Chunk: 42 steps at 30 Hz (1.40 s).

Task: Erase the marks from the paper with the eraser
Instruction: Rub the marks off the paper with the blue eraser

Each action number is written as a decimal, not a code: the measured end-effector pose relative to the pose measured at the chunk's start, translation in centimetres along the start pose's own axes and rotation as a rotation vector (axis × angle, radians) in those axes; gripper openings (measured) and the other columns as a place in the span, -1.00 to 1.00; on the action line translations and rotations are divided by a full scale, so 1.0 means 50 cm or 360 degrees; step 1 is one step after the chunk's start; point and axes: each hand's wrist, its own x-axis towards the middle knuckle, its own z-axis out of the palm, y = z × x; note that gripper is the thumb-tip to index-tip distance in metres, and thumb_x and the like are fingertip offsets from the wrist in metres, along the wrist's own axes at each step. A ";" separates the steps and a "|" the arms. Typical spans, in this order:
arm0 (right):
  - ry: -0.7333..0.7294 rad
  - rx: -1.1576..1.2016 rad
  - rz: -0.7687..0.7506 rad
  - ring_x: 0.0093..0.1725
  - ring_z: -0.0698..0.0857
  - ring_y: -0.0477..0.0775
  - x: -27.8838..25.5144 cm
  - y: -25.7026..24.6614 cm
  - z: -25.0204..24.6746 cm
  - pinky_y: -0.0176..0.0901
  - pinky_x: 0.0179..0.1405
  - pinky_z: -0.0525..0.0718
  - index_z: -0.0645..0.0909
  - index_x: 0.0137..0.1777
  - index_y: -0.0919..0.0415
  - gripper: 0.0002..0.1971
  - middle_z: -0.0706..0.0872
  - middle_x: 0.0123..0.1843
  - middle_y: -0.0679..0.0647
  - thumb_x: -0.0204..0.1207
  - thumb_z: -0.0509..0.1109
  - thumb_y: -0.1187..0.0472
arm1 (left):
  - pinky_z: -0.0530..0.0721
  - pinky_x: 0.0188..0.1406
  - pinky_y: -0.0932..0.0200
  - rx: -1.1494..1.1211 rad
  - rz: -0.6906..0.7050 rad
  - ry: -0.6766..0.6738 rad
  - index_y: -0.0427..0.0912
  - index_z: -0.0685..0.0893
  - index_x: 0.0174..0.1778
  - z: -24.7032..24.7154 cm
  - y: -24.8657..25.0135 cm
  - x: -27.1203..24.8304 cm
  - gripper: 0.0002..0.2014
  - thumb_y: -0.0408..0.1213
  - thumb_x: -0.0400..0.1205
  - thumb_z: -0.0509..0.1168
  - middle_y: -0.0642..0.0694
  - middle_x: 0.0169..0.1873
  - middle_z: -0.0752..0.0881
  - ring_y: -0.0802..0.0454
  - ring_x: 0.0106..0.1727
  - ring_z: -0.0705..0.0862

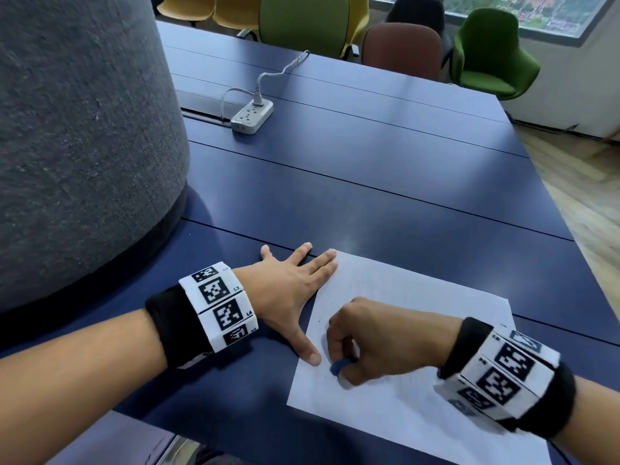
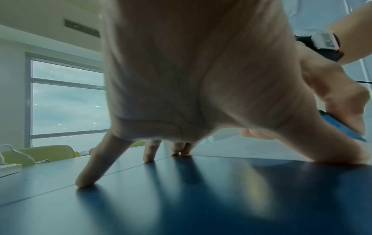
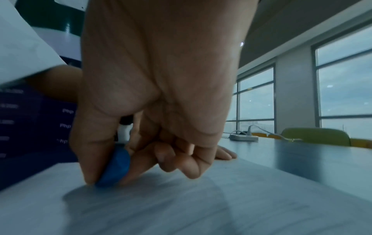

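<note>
A white sheet of paper (image 1: 419,333) lies on the dark blue table (image 1: 385,182), with faint pencil marks near its left edge. My right hand (image 1: 365,340) pinches a small blue eraser (image 1: 337,366) between thumb and forefinger and presses it onto the paper near the left edge; in the right wrist view the eraser (image 3: 115,168) touches the sheet (image 3: 201,206). My left hand (image 1: 295,290) lies flat with fingers spread, its fingertips and thumb on the paper's left edge and the rest on the table. In the left wrist view its fingers (image 2: 94,168) press the tabletop.
A large grey felt-covered column (image 1: 77,135) stands at the left on the table. A white power strip (image 1: 251,117) with a plugged cable lies further back. Green, yellow and brown chairs (image 1: 493,52) line the far edge. Wooden floor shows at the right.
</note>
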 end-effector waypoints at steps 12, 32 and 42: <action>0.0308 -0.0061 0.0195 -0.24 0.72 0.00 0.017 0.039 -0.031 0.02 -0.09 0.73 0.76 -0.14 0.14 -0.89 0.81 -0.22 -0.01 0.35 0.56 0.17 | -0.10 0.40 -0.72 -0.0012 0.0007 -0.0002 0.00 -0.37 0.69 -0.002 0.000 -0.001 0.43 0.56 0.18 0.40 0.22 0.63 -0.46 -0.05 0.67 -0.43; 0.0616 -0.0210 0.0382 -0.32 0.64 0.00 0.064 0.092 -0.098 0.01 -0.17 0.73 0.74 -0.24 0.15 -0.89 0.76 -0.32 -0.01 0.40 0.51 0.11 | -0.04 0.40 -0.73 -0.0003 0.0018 -0.0005 0.03 -0.47 0.65 -0.002 0.000 0.002 0.46 0.57 0.16 0.38 0.25 0.62 -0.47 -0.06 0.67 -0.42; 0.0603 -0.0229 0.0424 -0.30 0.67 0.02 0.060 0.096 -0.104 0.02 -0.15 0.75 0.77 -0.22 0.13 -0.91 0.79 -0.29 0.00 0.40 0.51 0.12 | -0.04 0.40 -0.74 0.0008 0.0012 -0.0006 0.03 -0.46 0.66 -0.001 -0.001 0.003 0.45 0.58 0.16 0.38 0.25 0.62 -0.48 -0.06 0.67 -0.43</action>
